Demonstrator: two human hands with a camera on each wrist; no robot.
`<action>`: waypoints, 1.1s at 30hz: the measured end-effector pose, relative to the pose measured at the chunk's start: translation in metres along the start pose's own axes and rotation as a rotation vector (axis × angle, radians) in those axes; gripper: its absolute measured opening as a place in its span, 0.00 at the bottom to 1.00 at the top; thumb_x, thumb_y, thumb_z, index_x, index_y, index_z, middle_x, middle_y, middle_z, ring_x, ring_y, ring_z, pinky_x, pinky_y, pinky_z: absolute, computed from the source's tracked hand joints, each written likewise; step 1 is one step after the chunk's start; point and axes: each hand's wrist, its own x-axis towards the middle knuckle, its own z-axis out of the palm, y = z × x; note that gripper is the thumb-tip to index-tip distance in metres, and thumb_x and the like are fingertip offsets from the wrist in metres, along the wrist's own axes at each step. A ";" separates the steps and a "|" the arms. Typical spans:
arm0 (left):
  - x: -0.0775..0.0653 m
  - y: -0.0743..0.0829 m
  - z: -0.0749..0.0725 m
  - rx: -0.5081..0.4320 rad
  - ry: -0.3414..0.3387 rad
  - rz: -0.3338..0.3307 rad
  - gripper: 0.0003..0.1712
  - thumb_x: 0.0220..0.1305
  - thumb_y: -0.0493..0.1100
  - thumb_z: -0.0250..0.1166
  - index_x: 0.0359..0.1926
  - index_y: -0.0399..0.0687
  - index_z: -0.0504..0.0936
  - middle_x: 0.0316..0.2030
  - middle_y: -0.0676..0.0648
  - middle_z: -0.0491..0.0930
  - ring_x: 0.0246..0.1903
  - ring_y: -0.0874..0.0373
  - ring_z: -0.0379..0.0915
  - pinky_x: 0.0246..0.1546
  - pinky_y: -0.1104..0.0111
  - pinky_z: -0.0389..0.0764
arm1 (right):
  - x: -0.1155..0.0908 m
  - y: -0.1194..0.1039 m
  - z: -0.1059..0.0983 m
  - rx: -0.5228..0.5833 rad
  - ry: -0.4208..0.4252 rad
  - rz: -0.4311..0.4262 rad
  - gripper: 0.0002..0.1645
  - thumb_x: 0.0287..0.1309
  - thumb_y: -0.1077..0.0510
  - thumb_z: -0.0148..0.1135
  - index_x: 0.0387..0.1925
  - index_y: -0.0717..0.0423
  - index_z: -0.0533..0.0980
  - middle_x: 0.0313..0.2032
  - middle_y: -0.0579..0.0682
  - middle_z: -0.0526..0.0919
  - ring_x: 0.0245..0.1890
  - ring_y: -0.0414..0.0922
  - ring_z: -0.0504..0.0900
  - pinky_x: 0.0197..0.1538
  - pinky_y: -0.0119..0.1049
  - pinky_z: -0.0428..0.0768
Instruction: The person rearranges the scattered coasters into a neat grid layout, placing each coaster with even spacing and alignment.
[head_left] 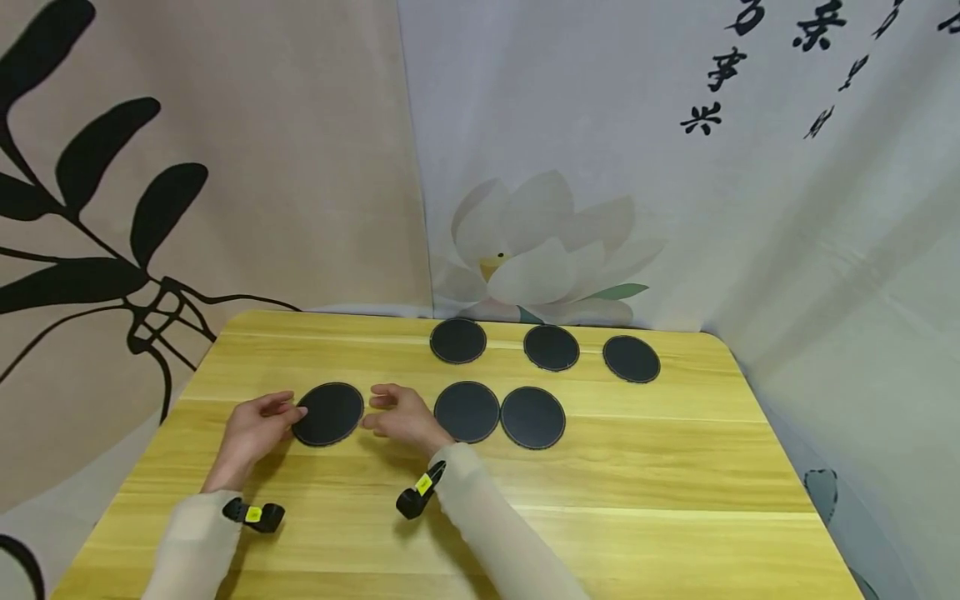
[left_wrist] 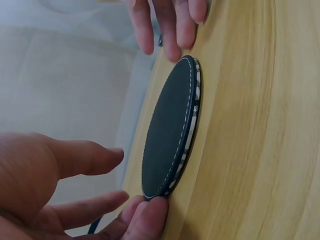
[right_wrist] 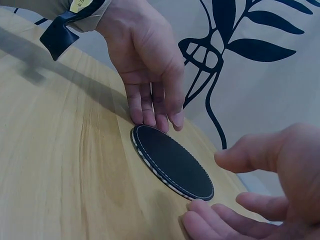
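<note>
A round black coaster [head_left: 327, 414] with pale stitching lies on the table between the two hands. Below its dark top, a black-and-white patterned edge shows in the left wrist view. My left hand [head_left: 258, 429] is at the coaster's left rim, its fingertips [left_wrist: 150, 215] right against the edge and its thumb raised apart. On the opposite side, my right hand [head_left: 405, 417] has its relaxed fingers close to the right rim. In the right wrist view the fingertips [right_wrist: 200, 220] of that hand sit right by the coaster's near edge. Neither hand grips it.
Two more black coasters, a left one [head_left: 467, 412] and a right one [head_left: 533, 417], lie side by side near my right hand. Behind them, three others [head_left: 551, 347] form a row along the far edge of the wooden table [head_left: 637, 517]. Printed curtains [head_left: 315, 167] hang behind.
</note>
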 end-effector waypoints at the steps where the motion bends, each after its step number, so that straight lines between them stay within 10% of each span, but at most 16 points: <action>1: 0.000 0.001 0.000 -0.001 -0.003 -0.001 0.36 0.75 0.49 0.61 0.74 0.33 0.65 0.64 0.29 0.71 0.53 0.45 0.81 0.43 0.70 0.88 | 0.000 0.000 0.001 0.010 -0.001 0.001 0.37 0.58 0.63 0.72 0.69 0.55 0.72 0.61 0.56 0.80 0.50 0.47 0.85 0.55 0.43 0.87; 18: -0.002 0.005 0.002 0.006 -0.019 -0.025 0.35 0.74 0.46 0.61 0.73 0.29 0.66 0.62 0.28 0.70 0.53 0.43 0.78 0.41 0.69 0.86 | 0.004 0.001 0.008 -0.006 0.010 0.010 0.36 0.58 0.62 0.72 0.68 0.58 0.73 0.58 0.54 0.82 0.50 0.45 0.85 0.54 0.41 0.86; 33: -0.008 0.001 0.006 -0.096 -0.019 -0.031 0.28 0.72 0.38 0.62 0.69 0.30 0.71 0.45 0.42 0.75 0.33 0.59 0.79 0.33 0.66 0.88 | 0.003 0.001 0.018 -0.107 0.124 0.001 0.26 0.56 0.64 0.72 0.58 0.54 0.82 0.48 0.48 0.83 0.46 0.42 0.81 0.47 0.35 0.83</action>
